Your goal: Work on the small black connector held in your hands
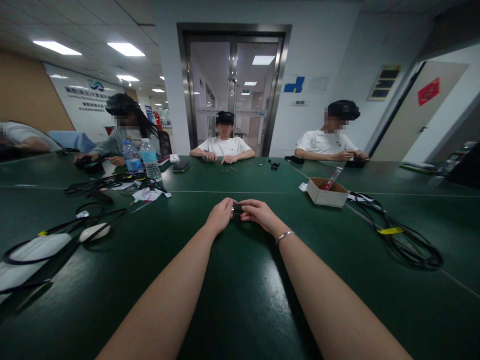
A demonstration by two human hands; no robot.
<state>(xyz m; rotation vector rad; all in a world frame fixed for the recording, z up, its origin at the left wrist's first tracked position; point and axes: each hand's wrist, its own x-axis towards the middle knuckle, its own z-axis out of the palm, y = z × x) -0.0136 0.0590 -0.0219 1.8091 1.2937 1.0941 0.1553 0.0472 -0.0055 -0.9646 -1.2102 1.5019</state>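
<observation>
Between my two hands, just above the green table (240,280), is a small black piece (237,208) with a bright metal-looking end on its left side. My left hand (222,215) pinches that left end with thumb and fingers. On the other side my right hand (258,214), with a silver bracelet at the wrist, grips the dark body of the piece. Fingers cover much of it, so its exact kind does not show.
Coiled black cables (408,240) and a small open box (327,192) lie to the right. Leftward are two water bottles (150,160), more cables (101,185), papers (147,195) and a white mouse (94,232). Several people sit around the far side. Small black pieces (275,165) lie beyond my hands.
</observation>
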